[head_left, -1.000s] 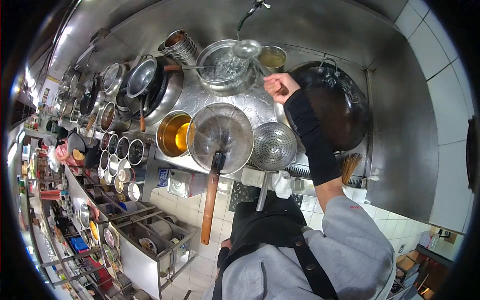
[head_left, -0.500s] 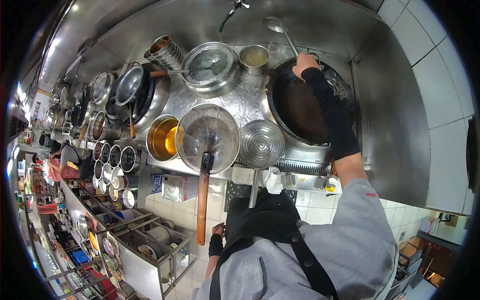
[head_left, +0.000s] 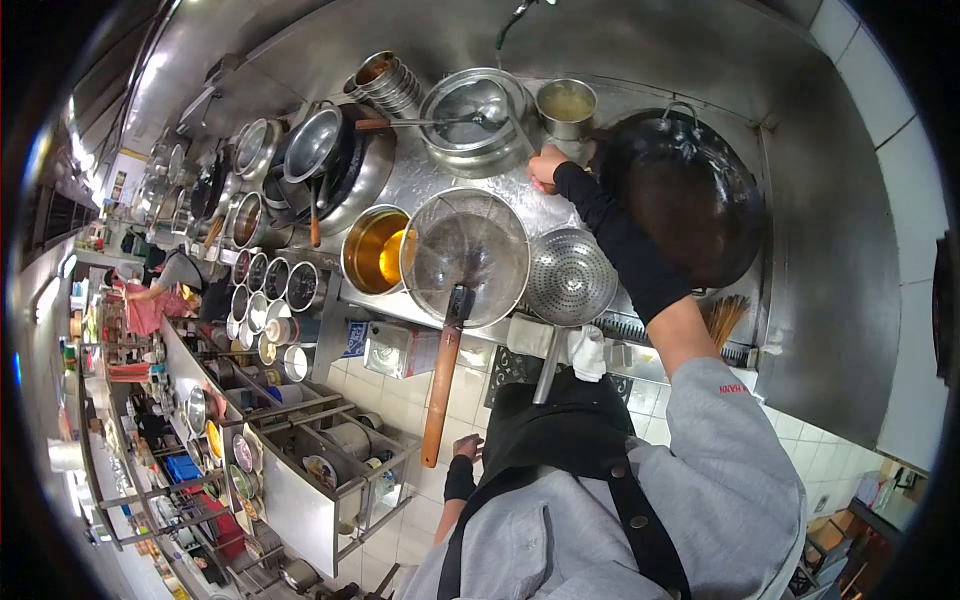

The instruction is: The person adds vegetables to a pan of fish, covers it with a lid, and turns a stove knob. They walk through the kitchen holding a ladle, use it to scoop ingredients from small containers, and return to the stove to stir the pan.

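Observation:
My right hand [head_left: 545,168] is closed round the handle of a metal ladle [head_left: 486,100]. The ladle's bowl is over the round steel pot of water [head_left: 437,140] at the back of the counter. Below that forearm's black sleeve, to the right, sits a large dark wok [head_left: 690,195] with a wire loop handle. A small steel pot with pale liquid [head_left: 567,105] stands just behind the hand. My left hand [head_left: 466,447] hangs low beside the black apron, fingers loosely extended, holding nothing.
A fine mesh strainer [head_left: 462,240] with a wooden handle overlaps a pot of yellow oil [head_left: 372,262]. Beside it lies a perforated skimmer [head_left: 572,278]. A bamboo brush [head_left: 727,318] stands right of the sleeve. A tap [head_left: 508,25] hangs above. Another person [head_left: 175,270] is far left.
My right hand has brought the ladle left, from above the wok's back edge to the water pot. The wok now shows more fully, and the view has shifted.

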`<state>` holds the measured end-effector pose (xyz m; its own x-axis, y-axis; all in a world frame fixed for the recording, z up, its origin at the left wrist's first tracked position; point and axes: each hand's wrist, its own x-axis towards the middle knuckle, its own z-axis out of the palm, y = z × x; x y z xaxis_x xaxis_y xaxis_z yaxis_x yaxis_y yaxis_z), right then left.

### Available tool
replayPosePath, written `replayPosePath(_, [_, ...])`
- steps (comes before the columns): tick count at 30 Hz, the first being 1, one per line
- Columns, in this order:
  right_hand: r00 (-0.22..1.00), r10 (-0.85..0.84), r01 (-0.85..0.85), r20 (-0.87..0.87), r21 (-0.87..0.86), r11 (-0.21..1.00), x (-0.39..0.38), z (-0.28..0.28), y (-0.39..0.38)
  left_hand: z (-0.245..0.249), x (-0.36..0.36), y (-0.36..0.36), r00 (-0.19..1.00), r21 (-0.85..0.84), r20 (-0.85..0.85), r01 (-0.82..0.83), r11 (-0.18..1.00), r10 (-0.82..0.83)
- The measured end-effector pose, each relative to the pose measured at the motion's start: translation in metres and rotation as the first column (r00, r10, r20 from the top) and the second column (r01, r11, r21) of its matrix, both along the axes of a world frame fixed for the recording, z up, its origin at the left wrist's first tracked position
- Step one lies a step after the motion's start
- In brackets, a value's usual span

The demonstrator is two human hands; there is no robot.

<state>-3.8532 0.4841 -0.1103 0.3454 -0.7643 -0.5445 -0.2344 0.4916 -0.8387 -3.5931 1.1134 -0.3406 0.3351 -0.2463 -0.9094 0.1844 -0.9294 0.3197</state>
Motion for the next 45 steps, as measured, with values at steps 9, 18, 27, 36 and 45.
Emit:
replayPosePath(9, [0.427,-0.385,-0.389,0.818,0.55,0.739,-0.034,0.03,0.061,-0.085,-0.016,0.095,0.252,0.183,0.297,0.932,0.314,-0.921])
replayPosePath(18, [0.869,-0.231,0.144,0.438,0.224,0.964,-0.102,0.087,0.086,-0.113,-0.015,0.079,0.337,0.233,0.207,0.895,0.381,-0.918])
replayPosePath(27, [0.786,-0.271,-0.029,-0.556,-0.471,0.882,-0.158,0.115,0.114,-0.031,-0.018,-0.009,0.964,0.201,0.059,0.244,0.949,-0.261])
replayPosePath(36, [0.524,-0.563,-0.111,-0.639,-0.706,0.699,-0.232,0.068,0.16,-0.073,0.0,0.0,0.299,0.112,0.325,0.93,0.35,-0.897])
replayPosePath(45, [0.37,-0.801,0.179,-0.471,-0.81,0.559,-0.344,0.026,0.31,-0.125,0.002,0.009,0.08,-0.052,0.387,0.997,0.065,-0.919])
